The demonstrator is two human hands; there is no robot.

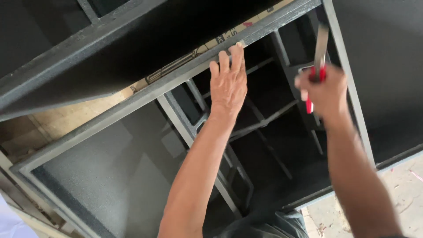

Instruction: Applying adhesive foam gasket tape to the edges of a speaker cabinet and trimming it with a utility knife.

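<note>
Left hand (228,86): fingers extended, held close side by side, tips hooked over the far edge of the grey textured cabinet frame (132,103). Palm faces down against the frame; thumb not visible, tucked under or behind the hand. Just beyond the fingertips a strip of bare plywood edge (194,55) runs along the frame; printing on it is too small and skewed to make out. Past that strip sits a second dark cabinet panel (88,57), its upper part cut off by the top of the view.

Right hand (325,90): fingers curled tight in a fist around a red-handled tool (313,83). A flat grey metal blade (321,44) rises from the top of the fist, blurred; I cannot tell whether it is a scraper, chisel or knife. A bit of red handle shows below the fist as well. The blade stands near the right-hand upright of the frame; contact cannot be judged.

Below and between both hands: the cabinet's open interior, with black internal dividers (264,119) forming compartments. Deep shadow hides most of their joints and the back.

Left forearm reaches up from bottom centre, nearly straight, wrist slightly bent back. Right forearm enters from bottom right, wrist roughly in line. Elbows out of view.

Lower right, outside the frame: pale concrete floor (396,189).
</note>
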